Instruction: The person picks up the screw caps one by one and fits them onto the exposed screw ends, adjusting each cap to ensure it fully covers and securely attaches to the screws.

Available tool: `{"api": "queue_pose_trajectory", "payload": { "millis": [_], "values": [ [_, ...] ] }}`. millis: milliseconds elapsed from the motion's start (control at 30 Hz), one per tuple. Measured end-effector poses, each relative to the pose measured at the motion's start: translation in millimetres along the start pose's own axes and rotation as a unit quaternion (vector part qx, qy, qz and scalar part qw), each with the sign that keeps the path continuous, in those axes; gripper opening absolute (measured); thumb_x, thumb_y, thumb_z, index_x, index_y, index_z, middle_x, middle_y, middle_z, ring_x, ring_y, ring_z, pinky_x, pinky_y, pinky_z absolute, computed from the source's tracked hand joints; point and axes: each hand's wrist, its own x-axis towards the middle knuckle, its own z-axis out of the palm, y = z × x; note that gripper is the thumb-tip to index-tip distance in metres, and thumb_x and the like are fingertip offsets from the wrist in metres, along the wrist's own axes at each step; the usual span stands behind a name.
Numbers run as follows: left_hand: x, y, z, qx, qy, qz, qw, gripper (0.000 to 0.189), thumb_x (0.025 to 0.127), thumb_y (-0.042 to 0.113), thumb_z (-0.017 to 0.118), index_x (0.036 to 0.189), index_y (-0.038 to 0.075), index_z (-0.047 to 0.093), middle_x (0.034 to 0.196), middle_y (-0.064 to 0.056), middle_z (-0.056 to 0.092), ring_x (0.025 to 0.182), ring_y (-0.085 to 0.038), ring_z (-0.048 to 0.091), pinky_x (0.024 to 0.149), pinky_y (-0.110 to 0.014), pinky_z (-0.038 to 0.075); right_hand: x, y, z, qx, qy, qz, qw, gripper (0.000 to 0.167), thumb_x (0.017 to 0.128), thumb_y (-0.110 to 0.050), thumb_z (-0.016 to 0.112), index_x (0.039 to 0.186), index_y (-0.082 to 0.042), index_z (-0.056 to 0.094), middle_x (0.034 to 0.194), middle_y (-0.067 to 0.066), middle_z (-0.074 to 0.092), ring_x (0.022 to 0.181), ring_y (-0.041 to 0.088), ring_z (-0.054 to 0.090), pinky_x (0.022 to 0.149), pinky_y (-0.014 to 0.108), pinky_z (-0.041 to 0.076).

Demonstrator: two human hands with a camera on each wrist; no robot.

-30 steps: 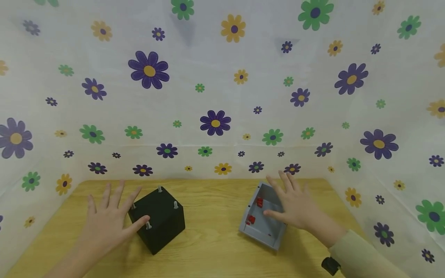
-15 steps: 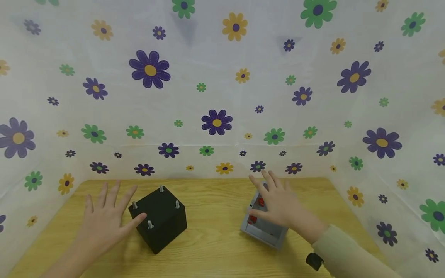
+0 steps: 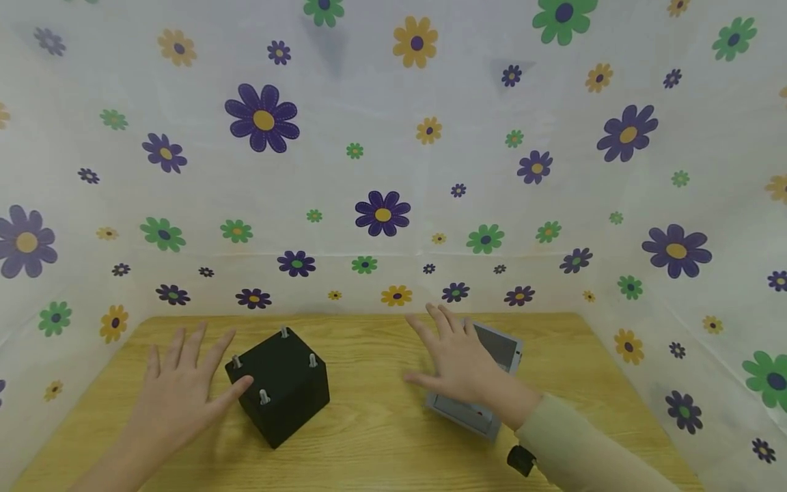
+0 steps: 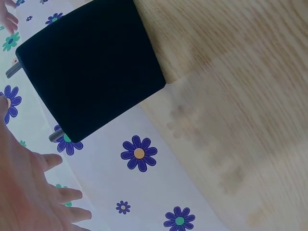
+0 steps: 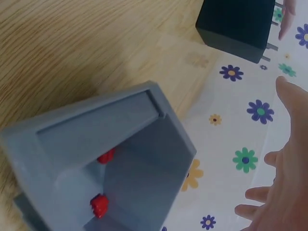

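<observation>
My left hand (image 3: 175,393) hovers with fingers spread at the left side of a black block (image 3: 283,386). From the block's top face rise several short metal posts (image 3: 264,396); the thumb reaches in front of the block's left edge, and I cannot tell whether it touches. To the right, my right hand (image 3: 464,365) hangs with spread fingers above a grey open bin (image 3: 467,415), holding nothing. The right wrist view shows small red pieces (image 5: 99,205) inside that bin; in the head view the hand hides them.
Both things stand on a wooden table (image 3: 369,437), with bare wood between them. A white cloth (image 3: 344,102) printed with flowers encloses the back and sides. A small black device (image 3: 521,460) sits at the right sleeve.
My right hand has moved left across the grey bin, covering the red pieces. My left hand has drifted slightly left. Block and bin stay in place.
</observation>
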Motion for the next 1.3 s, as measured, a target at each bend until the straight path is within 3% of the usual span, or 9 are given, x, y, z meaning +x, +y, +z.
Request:
{"api": "queue_pose_trajectory", "payload": {
  "millis": [333, 733, 1300],
  "values": [
    [-2.6, -3.8, 5.8, -0.001, -0.008, -0.006, 1.0, 0.091, 0.098, 0.071, 0.057, 0.164, 0.013, 0.035, 0.161, -0.04, 0.032, 0.148, -0.067, 0.025, 0.113, -0.088, 0.017, 15.6, -27.3, 7.4, 0.018, 0.005, -0.025, 0.9995, 0.093, 0.096, -0.073, 0.061, 0.168, -0.021, 0.031, 0.171, 0.024, 0.029, 0.157, 0.05, 0.03, 0.118, 0.079, 0.032],
    [-7.5, -3.2, 11.0, 0.008, -0.018, -0.007, 0.9998, 0.088, 0.1, 0.07, 0.055, 0.161, 0.009, 0.04, 0.159, -0.04, 0.037, 0.145, -0.066, 0.03, 0.112, -0.088, 0.023, 32.6, -52.0, 23.5, 0.0, -0.002, -0.045, 0.999, 0.089, 0.097, -0.077, 0.053, 0.167, -0.025, 0.033, 0.167, 0.02, 0.036, 0.153, 0.042, 0.04, 0.121, 0.067, 0.039],
    [-12.4, -4.3, 20.3, -0.006, -0.026, -0.017, 0.9995, 0.081, 0.102, 0.066, 0.056, 0.157, 0.007, 0.046, 0.153, -0.04, 0.044, 0.14, -0.065, 0.038, 0.109, -0.085, 0.031, 51.6, -75.8, 38.2, 0.006, -0.021, -0.046, 0.9987, 0.086, 0.101, -0.075, 0.048, 0.168, -0.025, 0.03, 0.165, 0.016, 0.042, 0.151, 0.036, 0.046, 0.124, 0.057, 0.04]
  ]
}}
